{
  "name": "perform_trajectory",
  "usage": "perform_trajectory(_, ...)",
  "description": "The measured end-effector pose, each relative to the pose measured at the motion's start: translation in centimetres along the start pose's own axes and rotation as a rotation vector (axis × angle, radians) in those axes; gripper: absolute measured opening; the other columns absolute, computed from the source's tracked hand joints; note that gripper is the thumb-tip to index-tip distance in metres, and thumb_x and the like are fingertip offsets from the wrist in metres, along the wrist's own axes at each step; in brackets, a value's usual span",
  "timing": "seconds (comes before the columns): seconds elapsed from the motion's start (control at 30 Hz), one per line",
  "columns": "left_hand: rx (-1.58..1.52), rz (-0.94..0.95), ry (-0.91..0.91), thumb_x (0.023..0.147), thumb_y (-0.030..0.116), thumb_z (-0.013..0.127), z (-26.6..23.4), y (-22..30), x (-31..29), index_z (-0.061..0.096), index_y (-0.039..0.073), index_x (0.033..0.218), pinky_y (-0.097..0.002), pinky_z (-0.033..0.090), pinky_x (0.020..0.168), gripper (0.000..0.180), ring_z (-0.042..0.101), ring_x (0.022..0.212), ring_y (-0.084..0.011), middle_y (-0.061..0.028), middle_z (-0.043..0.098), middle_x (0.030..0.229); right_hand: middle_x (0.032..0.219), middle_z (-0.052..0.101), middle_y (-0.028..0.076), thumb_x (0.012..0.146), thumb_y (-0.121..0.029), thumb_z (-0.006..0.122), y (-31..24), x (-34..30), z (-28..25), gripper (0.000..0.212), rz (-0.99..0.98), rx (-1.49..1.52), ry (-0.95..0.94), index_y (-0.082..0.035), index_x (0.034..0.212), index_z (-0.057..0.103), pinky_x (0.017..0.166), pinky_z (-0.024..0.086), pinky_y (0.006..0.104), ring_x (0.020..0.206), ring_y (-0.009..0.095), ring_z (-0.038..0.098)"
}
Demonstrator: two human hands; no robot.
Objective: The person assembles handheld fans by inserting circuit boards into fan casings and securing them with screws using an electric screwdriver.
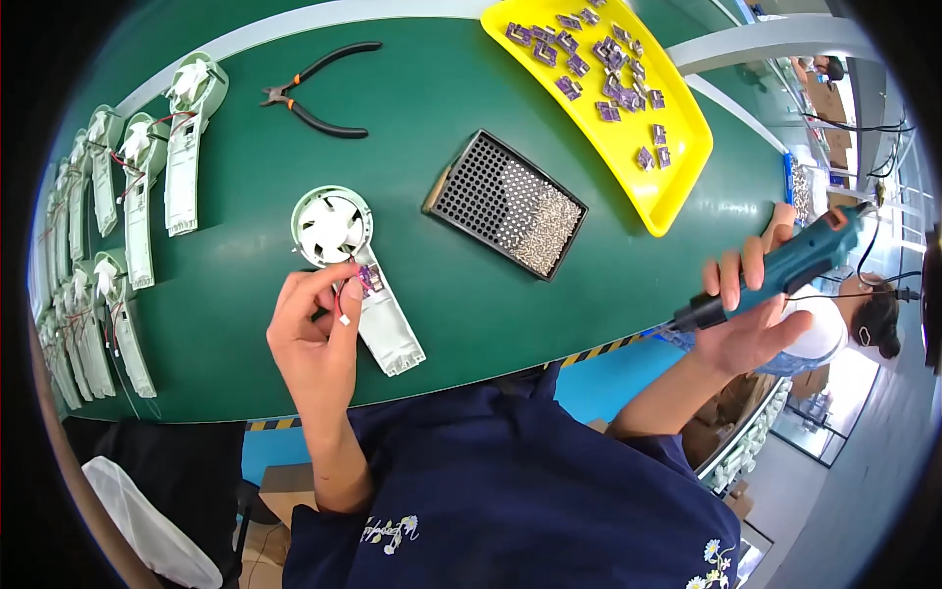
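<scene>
A pale green handheld-fan housing half [391,332] lies on the green bench, its round head holding a white fan [330,228]. My left hand [319,329] reaches over its handle, thumb and forefinger pinched at a small purple circuit board [372,279] at the handle's upper part. Under these fingertips hang thin red and dark wires ending in a small white connector [344,319]. Off to the right, my right hand [736,329] is wrapped round a teal electric screwdriver [800,257], its black nose pointing down-left toward the bench, apart from the housing.
A black perforated tray [466,191] of small screws sits mid-bench. Beyond it is a yellow tray [628,182] with several purple circuit boards. Orange-and-black cutters [329,125] lie at the back. Several fan housings [183,182] line the left side. Another person [824,324] sits at right.
</scene>
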State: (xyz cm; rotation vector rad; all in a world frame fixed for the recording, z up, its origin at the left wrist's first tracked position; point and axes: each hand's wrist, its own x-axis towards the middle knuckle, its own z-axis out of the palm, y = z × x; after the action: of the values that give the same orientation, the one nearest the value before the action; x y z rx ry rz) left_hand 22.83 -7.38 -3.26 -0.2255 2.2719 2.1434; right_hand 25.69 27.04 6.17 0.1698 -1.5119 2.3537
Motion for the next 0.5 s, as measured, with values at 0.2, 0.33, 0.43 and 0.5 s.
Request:
perform_trajectory(0.2,0.014,0.021,-0.008,0.088,-0.003,0.068,0.6,-0.2,0.2,0.069,-0.004,0.101,-0.0174,0.032,0.051,0.013,0.040,0.068,-0.0036,0.0010,0.043,0.084,0.104,0.048,0.003,0.098,-0.050,0.052,5.8,2.5,6.6,0.074,-0.192,-0.082,-0.092,-0.016,0.153,0.016,0.050,0.044,0.0293,0.059,0.013,0.048)
perform_trajectory(0.33,0.011,0.014,-0.001,0.088,-0.003,0.069,0.5,-0.4,0.1,0.069,-0.004,0.101,-0.0172,0.032,0.052,0.013,0.041,0.069,-0.0032,0.0011,0.044,0.084,0.105,0.048,0.003,0.095,-0.059,0.050,8.6,3.6,7.3,0.080,-0.359,-0.212,-0.118,-0.025,0.154,0.008,0.041,0.042,0.0289,0.050,0.014,0.046)
perform_trajectory(0.43,0.001,0.019,0.008,0.088,-0.003,0.069,0.6,-0.3,0.1,0.069,-0.004,0.100,-0.0173,0.032,0.051,0.012,0.041,0.068,-0.0030,0.0012,0.045,0.084,0.104,0.049,0.005,0.090,-0.068,0.047,9.5,3.6,7.6,0.084,-0.464,-0.182,-0.184,-0.029,0.154,0.008,0.038,0.043,0.0300,0.045,0.016,0.046)
perform_trajectory(0.5,0.015,0.016,0.002,0.088,-0.003,0.069,0.5,-0.2,0.1,0.069,-0.004,0.100,-0.0174,0.031,0.051,0.012,0.041,0.068,-0.0028,0.0013,0.045,0.083,0.099,0.049,0.005,0.088,-0.069,0.048,9.8,3.5,7.9,0.082,-0.454,-0.182,-0.176,-0.026,0.148,0.011,0.038,0.043,0.0295,0.045,0.016,0.046)
